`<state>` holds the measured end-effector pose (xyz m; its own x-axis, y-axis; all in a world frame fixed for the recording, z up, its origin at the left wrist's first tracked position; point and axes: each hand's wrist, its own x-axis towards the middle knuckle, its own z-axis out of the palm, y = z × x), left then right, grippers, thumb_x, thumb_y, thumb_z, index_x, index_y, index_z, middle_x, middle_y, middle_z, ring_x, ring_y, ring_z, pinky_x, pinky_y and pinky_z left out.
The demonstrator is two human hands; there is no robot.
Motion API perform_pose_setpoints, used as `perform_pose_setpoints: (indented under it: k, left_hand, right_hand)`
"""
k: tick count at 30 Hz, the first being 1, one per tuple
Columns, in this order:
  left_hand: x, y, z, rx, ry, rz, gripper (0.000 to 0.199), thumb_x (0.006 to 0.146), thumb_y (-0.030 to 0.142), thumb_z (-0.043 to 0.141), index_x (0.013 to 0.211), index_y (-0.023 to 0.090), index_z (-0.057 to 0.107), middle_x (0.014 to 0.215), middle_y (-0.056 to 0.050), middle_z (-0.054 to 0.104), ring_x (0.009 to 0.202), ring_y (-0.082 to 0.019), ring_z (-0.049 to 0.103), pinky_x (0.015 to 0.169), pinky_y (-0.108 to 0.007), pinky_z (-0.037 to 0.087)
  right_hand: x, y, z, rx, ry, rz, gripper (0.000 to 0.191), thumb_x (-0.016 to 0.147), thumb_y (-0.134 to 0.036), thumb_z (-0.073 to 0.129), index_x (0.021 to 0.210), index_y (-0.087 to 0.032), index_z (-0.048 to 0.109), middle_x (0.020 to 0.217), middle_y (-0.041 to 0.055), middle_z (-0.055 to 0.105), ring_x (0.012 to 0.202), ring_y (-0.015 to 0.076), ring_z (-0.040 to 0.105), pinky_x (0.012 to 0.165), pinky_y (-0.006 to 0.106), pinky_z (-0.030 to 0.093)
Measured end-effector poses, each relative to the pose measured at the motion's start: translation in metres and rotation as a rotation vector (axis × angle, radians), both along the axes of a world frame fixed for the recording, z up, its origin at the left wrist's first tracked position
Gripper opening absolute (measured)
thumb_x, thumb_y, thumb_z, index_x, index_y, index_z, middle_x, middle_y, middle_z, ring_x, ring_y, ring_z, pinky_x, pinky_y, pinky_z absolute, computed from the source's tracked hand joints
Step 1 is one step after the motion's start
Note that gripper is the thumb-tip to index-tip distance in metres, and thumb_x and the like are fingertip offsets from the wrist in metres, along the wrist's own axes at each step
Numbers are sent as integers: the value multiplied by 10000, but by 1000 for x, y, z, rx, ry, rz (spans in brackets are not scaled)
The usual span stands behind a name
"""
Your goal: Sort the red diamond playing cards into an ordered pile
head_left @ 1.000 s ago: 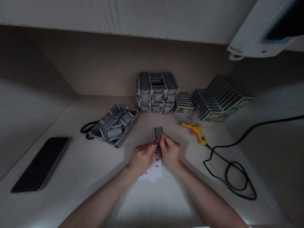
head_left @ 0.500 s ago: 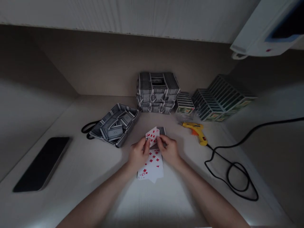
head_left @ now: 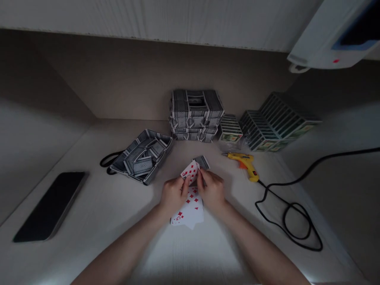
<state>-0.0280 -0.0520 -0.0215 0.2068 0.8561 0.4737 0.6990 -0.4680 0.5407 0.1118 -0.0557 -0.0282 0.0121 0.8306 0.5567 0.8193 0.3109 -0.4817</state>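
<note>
Between both hands is a playing card (head_left: 190,172) with red diamonds, held up off the table and tilted. My left hand (head_left: 174,193) pinches its left side between thumb and fingers. At its right edge, my right hand (head_left: 211,187) is closed on the card, which looks bent there. Beneath the hands lie several face-up diamond cards (head_left: 188,215), partly overlapping and partly covered by the fingers. Just beyond the held card, a patterned card (head_left: 202,161) rests back side up.
An open box made of cards (head_left: 145,179), with loose cards inside, stands left. Card-built cases (head_left: 197,114) are stacked at the back. A yellow glue gun (head_left: 247,164) with a looping black cord (head_left: 292,233) lies right, near packs of cards (head_left: 261,130). A black phone (head_left: 49,208) lies left.
The held card has tilted and its right side appears more bent. More of the face-down card behind it shows. The hands have barely shifted.
</note>
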Motion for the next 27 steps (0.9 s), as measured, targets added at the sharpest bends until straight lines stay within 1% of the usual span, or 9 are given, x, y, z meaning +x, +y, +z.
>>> perform_pose_setpoints:
  k: [5, 9, 14, 17, 21, 23, 24, 26, 27]
  left_hand:
    - [-2, 2, -4, -30, -22, 41, 314, 841, 281, 410, 550, 171, 447, 404, 43, 429, 356, -68, 373, 386, -211, 221]
    - [-3, 3, -4, -15, -7, 53, 310, 842, 283, 413, 555, 171, 449, 414, 39, 447, 365, -70, 387, 389, -210, 224]
    - [-2, 0, -2, 21, 2, -43, 335, 830, 274, 439, 512, 168, 430, 422, 25, 470, 385, -73, 419, 420, -212, 273]
    - [-2, 0, -1, -35, -69, -65, 335, 827, 289, 436, 515, 166, 433, 416, 29, 462, 383, -70, 413, 419, -207, 290]
    - [-2, 4, -1, -290, -289, -51, 320, 834, 343, 410, 584, 156, 482, 451, 21, 512, 391, -78, 446, 391, -197, 319]
    - [-1, 5, 0, -437, -417, -93, 318, 829, 368, 415, 608, 153, 489, 477, 8, 552, 413, -92, 495, 387, -196, 349]
    - [0, 5, 1, -507, -473, -130, 317, 826, 377, 421, 615, 151, 490, 482, 3, 567, 421, -98, 516, 390, -198, 365]
    - [1, 4, 4, -626, -556, -205, 319, 819, 392, 434, 622, 148, 491, 482, -7, 587, 427, -105, 540, 399, -201, 392]
    - [1, 3, 5, -669, -580, -235, 323, 815, 401, 442, 623, 146, 494, 478, -11, 592, 423, -106, 542, 401, -201, 398]
  right_hand:
    - [2, 2, 4, -94, 132, 44, 202, 796, -202, 443, 839, -174, 639, 731, 59, 671, 625, 155, 611, 591, 253, 468]
    - [3, 6, 6, -102, 140, 97, 197, 799, -181, 436, 821, -185, 632, 796, 66, 663, 743, 170, 608, 675, 278, 478]
    - [3, 3, 7, -54, 36, 68, 159, 771, -149, 450, 736, -168, 605, 770, 79, 642, 755, 182, 585, 695, 294, 465]
    - [4, 0, 9, -29, 84, 68, 125, 748, -163, 470, 704, -172, 587, 746, 73, 626, 740, 183, 570, 693, 299, 456]
    - [7, 3, 13, -131, 452, 201, 128, 758, -241, 495, 783, -167, 597, 770, 64, 624, 718, 173, 573, 652, 282, 465]
    - [6, 5, 14, -265, 713, 293, 231, 801, -316, 455, 865, -149, 600, 784, 75, 636, 694, 176, 585, 599, 279, 471]
    - [4, 6, 15, -340, 850, 330, 307, 838, -351, 383, 866, -138, 602, 736, 75, 639, 637, 173, 585, 545, 276, 467]
    - [0, 8, 17, -478, 1082, 360, 467, 884, -400, 237, 821, -120, 605, 641, 76, 629, 533, 169, 569, 470, 277, 449]
    - [-2, 8, 17, -551, 1143, 385, 492, 884, -422, 236, 777, -118, 608, 607, 73, 622, 514, 168, 564, 454, 274, 443]
